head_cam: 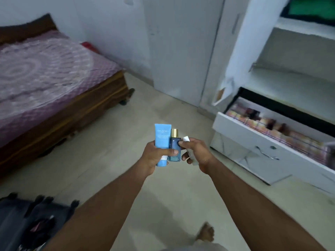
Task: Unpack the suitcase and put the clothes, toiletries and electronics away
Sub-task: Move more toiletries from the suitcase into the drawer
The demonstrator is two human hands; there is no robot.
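Right now both hands are raised together over the floor, carrying toiletries. The left hand (155, 154) grips a light blue tube (161, 142) and a blue bottle (174, 148) with a gold cap, both upright; the right hand (197, 151) curls round a small white container (188, 147), its thumb touching the bottle. An open drawer (253, 136), already lined with rows of small items, lies to the right and a little farther off, its long axis running from near right to far left. The right hand is nearer to it. Bare floor (154, 105) lies between, so the swing looks unobstructed; the drawer's front edge is what to clear. The suitcase (27, 218) sits near left.
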